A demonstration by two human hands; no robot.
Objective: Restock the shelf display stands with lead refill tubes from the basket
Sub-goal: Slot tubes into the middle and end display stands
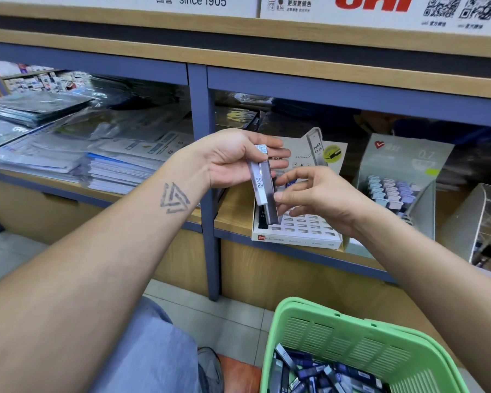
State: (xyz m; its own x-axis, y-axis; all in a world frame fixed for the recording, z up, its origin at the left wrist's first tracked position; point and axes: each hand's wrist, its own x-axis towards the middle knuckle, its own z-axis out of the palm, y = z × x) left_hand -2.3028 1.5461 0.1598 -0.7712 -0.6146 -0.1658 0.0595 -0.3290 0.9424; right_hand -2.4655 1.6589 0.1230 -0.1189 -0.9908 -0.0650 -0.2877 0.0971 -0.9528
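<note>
Left hand (233, 160) gripping a few slim grey plastic HB lead refill tubes (262, 184) above white slotted display stand (296, 236) at shelf front edge; right hand (309, 194) pinching one tube's lower end. Mid-transfer; next: separate, align upright, drop into free slot. More stock in green plastic basket (352, 344) below.

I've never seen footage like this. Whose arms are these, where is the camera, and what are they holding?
There is no machine here: a person wears a camera on the head, looking down at their own arms. The left hand holds a couple of lead refill tubes, and the right hand pinches their lower end with its fingers. Just behind, on the wooden shelf, sits a white display stand with rows of slots. Below is a green basket holding many more tubes.
</note>
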